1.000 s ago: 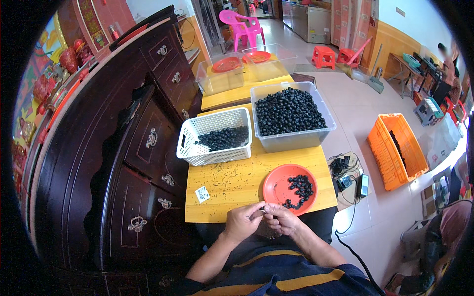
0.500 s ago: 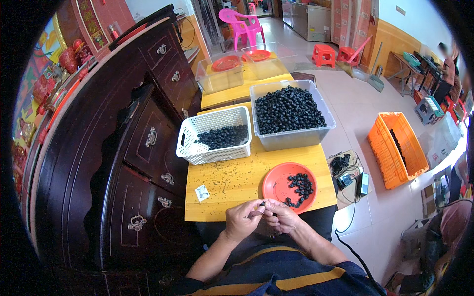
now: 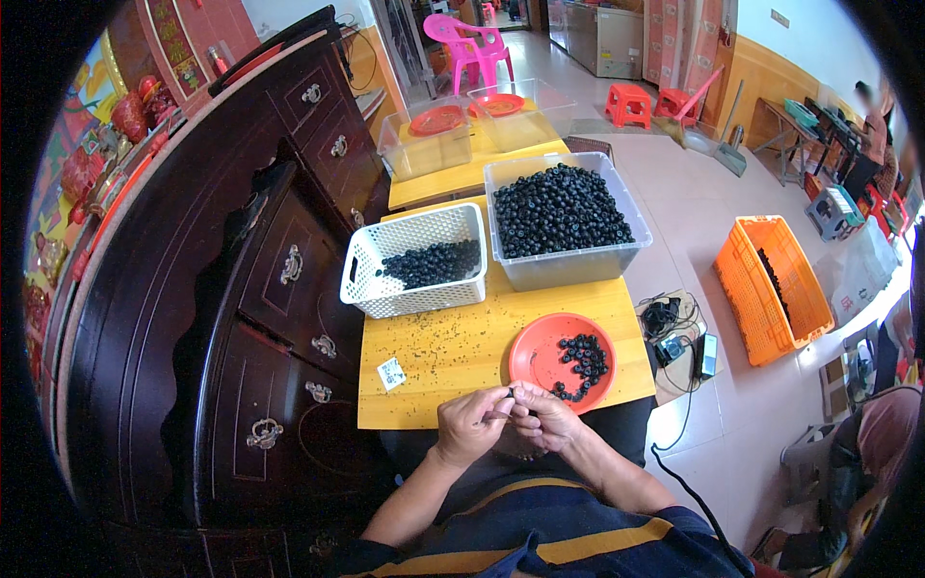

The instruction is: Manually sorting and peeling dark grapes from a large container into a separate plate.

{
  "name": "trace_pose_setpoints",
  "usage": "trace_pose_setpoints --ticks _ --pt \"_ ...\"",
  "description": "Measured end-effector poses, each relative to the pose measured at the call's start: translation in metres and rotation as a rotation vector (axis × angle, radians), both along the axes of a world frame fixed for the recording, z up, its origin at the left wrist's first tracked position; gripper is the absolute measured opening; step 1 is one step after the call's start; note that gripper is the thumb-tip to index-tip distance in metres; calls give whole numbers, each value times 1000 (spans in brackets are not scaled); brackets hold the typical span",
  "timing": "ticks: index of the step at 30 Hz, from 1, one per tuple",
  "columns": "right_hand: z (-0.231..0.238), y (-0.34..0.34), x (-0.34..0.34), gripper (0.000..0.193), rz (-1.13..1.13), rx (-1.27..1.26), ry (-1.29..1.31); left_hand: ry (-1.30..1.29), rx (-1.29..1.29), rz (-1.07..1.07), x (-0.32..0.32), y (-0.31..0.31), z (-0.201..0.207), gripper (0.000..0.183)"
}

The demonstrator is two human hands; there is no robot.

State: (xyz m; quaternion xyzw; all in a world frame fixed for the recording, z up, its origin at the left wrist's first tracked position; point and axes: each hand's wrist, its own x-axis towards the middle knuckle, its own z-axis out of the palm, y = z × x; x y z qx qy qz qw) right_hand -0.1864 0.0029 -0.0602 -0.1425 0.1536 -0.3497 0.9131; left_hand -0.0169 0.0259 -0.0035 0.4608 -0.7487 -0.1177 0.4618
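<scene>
Two bare hands meet just past the near edge of a yellow table (image 3: 424, 409), over the person's lap. The left hand (image 3: 467, 424) and the right hand (image 3: 547, 421) are closed at the fingertips, thumbs and forefingers pinching one small dark piece (image 3: 511, 393) between them. The piece sits at the very tips of the fingers, mostly covered. A narrow brownish sliver (image 3: 498, 414) shows below it, by the left fingers; what it is cannot be told.

Just beyond the right hand, one round red plate (image 3: 536, 349) with a smooth raised rim bears a few dozen dark, glossy, rounded pieces (image 3: 584, 354), gathered toward its right side. Behind it stand two containers side by side: on the left, one white plastic basket (image 3: 414, 302) with a lattice of small holes, partly filled with dark pieces; on the right, one translucent, straight-walled tub (image 3: 573, 273), heaped with too many to count. One white square slip (image 3: 391, 374) lies at the table's left, near scattered dark crumbs (image 3: 438, 345).

On the floor to the right is one orange plastic crate (image 3: 734, 284) with pierced walls.
</scene>
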Motion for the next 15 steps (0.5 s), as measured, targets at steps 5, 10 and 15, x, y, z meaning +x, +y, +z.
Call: trace_pose_setpoints --ticks 5,10,15 --pt "3 4 0 14 -14 2 27 71 38 11 2 4 -8 13" --pt "4 0 -2 14 -8 21 78 74 200 31 8 0 2 21" --pt "6 -2 -3 12 -11 18 -4 -98 309 -21 16 -10 28 40"
